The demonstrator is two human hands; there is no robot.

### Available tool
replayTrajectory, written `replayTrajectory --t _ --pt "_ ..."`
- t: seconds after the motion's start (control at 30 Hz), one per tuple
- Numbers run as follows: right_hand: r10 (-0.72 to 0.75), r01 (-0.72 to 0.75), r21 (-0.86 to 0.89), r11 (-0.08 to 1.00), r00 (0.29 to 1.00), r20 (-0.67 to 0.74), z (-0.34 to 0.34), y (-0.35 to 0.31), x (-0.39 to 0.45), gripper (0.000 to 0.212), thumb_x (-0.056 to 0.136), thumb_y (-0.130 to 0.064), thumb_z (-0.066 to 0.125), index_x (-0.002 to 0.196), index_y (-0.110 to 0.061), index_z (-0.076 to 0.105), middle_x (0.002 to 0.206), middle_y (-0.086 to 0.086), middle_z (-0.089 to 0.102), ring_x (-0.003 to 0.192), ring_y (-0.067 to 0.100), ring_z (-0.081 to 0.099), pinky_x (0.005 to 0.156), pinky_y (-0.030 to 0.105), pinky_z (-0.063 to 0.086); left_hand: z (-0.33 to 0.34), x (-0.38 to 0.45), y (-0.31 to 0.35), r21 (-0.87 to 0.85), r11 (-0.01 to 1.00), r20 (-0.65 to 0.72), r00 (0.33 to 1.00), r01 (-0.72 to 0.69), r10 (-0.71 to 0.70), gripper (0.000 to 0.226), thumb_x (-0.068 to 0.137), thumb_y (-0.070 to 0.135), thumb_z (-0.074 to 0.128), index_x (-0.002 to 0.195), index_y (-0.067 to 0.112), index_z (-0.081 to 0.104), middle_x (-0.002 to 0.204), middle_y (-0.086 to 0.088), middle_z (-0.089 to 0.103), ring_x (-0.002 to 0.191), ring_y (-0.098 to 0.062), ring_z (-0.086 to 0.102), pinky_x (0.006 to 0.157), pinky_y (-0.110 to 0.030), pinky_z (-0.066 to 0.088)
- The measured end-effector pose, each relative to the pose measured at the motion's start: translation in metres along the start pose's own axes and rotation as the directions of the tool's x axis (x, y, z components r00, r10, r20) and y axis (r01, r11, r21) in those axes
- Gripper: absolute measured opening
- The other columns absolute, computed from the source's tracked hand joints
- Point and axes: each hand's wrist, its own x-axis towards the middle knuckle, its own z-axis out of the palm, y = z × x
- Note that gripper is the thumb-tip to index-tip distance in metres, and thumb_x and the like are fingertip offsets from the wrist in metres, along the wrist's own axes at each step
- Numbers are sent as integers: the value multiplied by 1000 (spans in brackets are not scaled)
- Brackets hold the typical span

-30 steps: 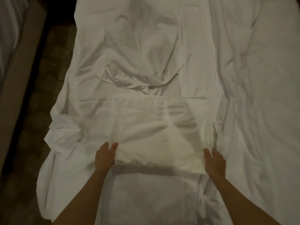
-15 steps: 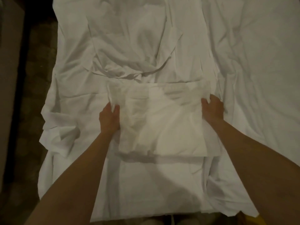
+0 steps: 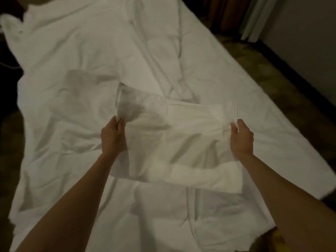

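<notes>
While both bare arms reach out over a bed, the person's left hand [image 3: 113, 137] and right hand [image 3: 241, 139] hold a folded white cloth [image 3: 181, 142] by its side edges. The left fingers are curled together, clamped on the left edge. The right thumb and fingers pinch the right edge, slightly blurred. The cloth stretches between the hands over a rumpled white sheet [image 3: 72, 51]. Patterned carpet [image 3: 272, 79] and a curtain [image 3: 254, 17] lie to the right.

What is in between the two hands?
In the head view, the folded white cloth spans the gap between the left hand and the right hand, each gripping one side edge. The rumpled bed sheet lies under it.
</notes>
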Motion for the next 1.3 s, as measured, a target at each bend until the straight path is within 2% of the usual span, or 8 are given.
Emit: replayTrajectory --t 0.3,0.63,0.77,0.9,0.97,1.07,1.2,1.3 --pt "250 -265 -32 964 937 -245 -132 150 46 32 103 -18 38 118 6 54 112 26 61 103 38 58 84 36 42 177 -10 171 12 956 237 929 -294 283 30 101 27 42 104 3 60 91 -20 67 85 -37 61 72 -33 37" --pt "478 -534 -29 845 780 -404 -139 250 74 35 103 -24 38 115 3 56 94 25 65 88 39 61 68 35 41 319 -3 270 136 892 384 853 -432 354 38 103 32 38 131 9 51 115 -26 61 106 -46 56 90 -47 43" --pt "636 -648 94 755 691 -344 -120 267 76 36 104 -22 35 128 1 48 114 29 60 103 44 58 82 45 45 355 -4 268 200 872 480 820 -447 311 38 102 30 42 133 10 46 117 -25 61 107 -45 56 89 -47 43" --pt "787 -753 230 616 576 -223 -110 279 66 44 101 -32 42 133 -2 45 124 26 57 111 43 54 90 45 44 363 5 230 351 905 631 774 -242 -37 67 89 47 61 134 3 39 129 -26 53 118 -44 51 92 -44 42" --pt "790 -756 228 614 587 -180 -107 280 62 52 99 -39 45 134 0 45 128 26 54 115 43 52 93 45 42 356 12 215 414 887 660 739 -203 -139 73 83 54 65 128 -1 47 128 -25 56 117 -41 53 91 -41 42" --pt "763 -747 163 645 617 -191 -108 274 57 50 101 -35 42 132 4 47 128 28 53 116 44 50 93 45 41 346 20 210 429 855 695 712 -293 -104 56 88 47 62 117 0 56 122 -25 59 113 -40 55 86 -39 43" --pt "757 -754 136 643 598 -262 -103 261 50 41 103 -30 39 124 3 51 118 29 58 106 44 55 85 44 44 335 23 215 373 849 571 814 -374 107 32 93 43 54 92 12 51 104 -23 62 100 -41 59 71 -38 40" --pt "815 -821 62 567 549 -187 -95 257 39 39 101 -24 41 130 1 42 123 30 54 108 45 54 86 46 45 331 14 197 387 848 546 831 -362 106 32 98 37 45 117 13 52 118 -20 58 110 -40 55 87 -45 44"
